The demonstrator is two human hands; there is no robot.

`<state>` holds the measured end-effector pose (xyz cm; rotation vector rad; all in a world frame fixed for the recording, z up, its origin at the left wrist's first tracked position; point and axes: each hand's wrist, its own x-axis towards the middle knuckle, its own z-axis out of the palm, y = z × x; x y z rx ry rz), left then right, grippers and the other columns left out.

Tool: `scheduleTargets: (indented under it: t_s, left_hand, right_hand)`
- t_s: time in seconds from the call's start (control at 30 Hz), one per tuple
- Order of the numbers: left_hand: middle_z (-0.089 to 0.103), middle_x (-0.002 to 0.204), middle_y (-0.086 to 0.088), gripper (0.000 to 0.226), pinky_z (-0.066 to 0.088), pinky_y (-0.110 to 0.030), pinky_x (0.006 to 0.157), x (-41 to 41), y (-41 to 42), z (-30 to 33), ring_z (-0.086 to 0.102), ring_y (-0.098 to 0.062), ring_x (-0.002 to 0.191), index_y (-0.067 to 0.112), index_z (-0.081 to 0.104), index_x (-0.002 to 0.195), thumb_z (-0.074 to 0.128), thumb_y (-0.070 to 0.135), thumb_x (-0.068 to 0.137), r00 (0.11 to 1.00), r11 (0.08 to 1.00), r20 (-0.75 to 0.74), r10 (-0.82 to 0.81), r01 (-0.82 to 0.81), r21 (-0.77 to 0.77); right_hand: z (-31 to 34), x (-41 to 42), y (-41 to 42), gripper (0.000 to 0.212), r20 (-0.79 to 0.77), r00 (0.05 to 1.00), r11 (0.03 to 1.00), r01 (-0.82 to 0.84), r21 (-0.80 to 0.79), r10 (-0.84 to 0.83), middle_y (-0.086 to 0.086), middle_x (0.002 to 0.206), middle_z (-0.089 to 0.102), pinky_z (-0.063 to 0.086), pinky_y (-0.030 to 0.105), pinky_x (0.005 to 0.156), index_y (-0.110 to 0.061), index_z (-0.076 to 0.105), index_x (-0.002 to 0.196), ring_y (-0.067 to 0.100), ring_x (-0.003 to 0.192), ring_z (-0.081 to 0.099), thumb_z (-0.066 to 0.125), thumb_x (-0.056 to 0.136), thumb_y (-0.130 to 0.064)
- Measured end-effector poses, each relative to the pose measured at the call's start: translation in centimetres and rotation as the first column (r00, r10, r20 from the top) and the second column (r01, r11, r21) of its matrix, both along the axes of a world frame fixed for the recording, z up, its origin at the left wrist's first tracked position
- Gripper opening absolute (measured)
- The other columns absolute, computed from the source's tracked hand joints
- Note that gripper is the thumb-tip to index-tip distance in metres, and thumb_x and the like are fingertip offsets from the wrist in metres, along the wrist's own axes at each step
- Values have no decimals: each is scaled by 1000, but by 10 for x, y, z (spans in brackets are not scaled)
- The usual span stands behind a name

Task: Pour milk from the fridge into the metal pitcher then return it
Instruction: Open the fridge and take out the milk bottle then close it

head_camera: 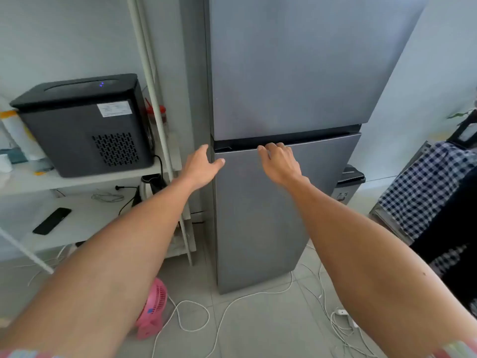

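Nearest the camera, two bare forearms are being held out toward the tall grey brushed-metal two-door fridge (278,99), both of whose doors are shut. The left hand (201,166) is being held at the left edge of the lower fridge door (263,218), fingers spread loosely and gripping nothing, the thumb just touching the door's upper left corner. The right hand (280,161) is being laid on the top edge of that same door, its fingertips (271,146) curled narrowly into the dark recessed handle slot (309,140) that separates the lower door from the upper one.

That slot's long axis is running horizontally, left to right, across the fridge front, and it is lying directly under the right hand's curled fingers, so the right hand is judged the one placed for the pull; the left is lying beside the door, not in the slot. Which side carries the hinges cannot be told.

The milk is not being shown anywhere; it is presumed to be behind the closed doors. The metal pitcher is likewise out of view.
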<state>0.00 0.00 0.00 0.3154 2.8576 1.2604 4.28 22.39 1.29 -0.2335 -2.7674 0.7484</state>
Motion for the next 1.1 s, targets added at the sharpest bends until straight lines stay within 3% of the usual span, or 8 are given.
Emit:
scheduleTargets:
  t_s: [0.13,0.23,0.33,0.43,0.67,0.77,0.87,1.1]
  left_hand:
    - [47,156,-12,84,39,-38,111,-26,4,-20,48,-29,140,10,34,158,77,42,92,1000,993,11,4,-5,117]
    - [63,128,-1,70,46,-29,96,-47,9,-36,63,-25,120,10,50,143,84,34,87,1000,971,6,7,-8,240]
    - [69,111,3,57,50,-28,90,-63,8,-51,69,-23,107,12,56,128,87,32,84,1000,945,2,-14,12,327]
    - [71,117,-1,60,53,-35,96,-73,4,-62,68,-22,108,15,54,125,87,41,82,997,931,-19,-76,78,356]
    - [66,133,1,72,48,-45,109,-79,0,-70,63,-19,123,20,49,133,84,53,80,985,900,-9,-172,161,404]
    - [65,133,-1,70,49,-43,108,-74,0,-68,62,-21,123,21,48,133,84,52,81,987,898,-1,-161,147,415]
    - [67,123,-3,60,54,-47,101,-69,1,-67,65,-26,115,26,49,126,85,46,83,991,895,11,-130,112,431]
    - [65,120,0,65,55,-41,96,-38,3,-67,64,-22,111,28,46,123,86,54,78,989,901,-18,-149,143,408]
  right_hand:
    - [-5,-29,-10,44,-34,998,990,42,-138,-47,5,118,54,37,38,85,-17,57,92,27,130,37,30,109,-47]
    - [-9,-47,-18,48,-73,995,972,56,-229,-74,3,112,53,35,37,90,-22,49,75,27,129,36,29,110,-48]
    - [-16,-61,-23,56,-70,992,944,79,-321,-106,2,108,52,31,34,94,-15,61,80,23,127,36,28,111,-48]
    - [-23,-71,-22,64,-103,985,911,88,-403,-141,3,102,60,35,34,97,-5,71,95,21,125,41,32,109,-53]
    - [-18,-71,-22,70,-101,980,900,113,-421,-171,1,97,72,51,44,93,-2,73,89,24,103,62,37,104,-61]
    - [-10,-65,-24,66,-76,986,884,98,-457,-149,3,102,74,49,39,91,2,74,99,24,101,64,40,108,-54]
    - [-6,-61,-25,70,-59,986,882,111,-457,-154,-2,90,71,50,40,91,8,72,102,27,100,65,40,108,-55]
    - [-4,-48,-28,80,-30,968,873,209,-441,-247,25,93,71,53,45,79,14,67,94,31,77,60,44,102,-63]
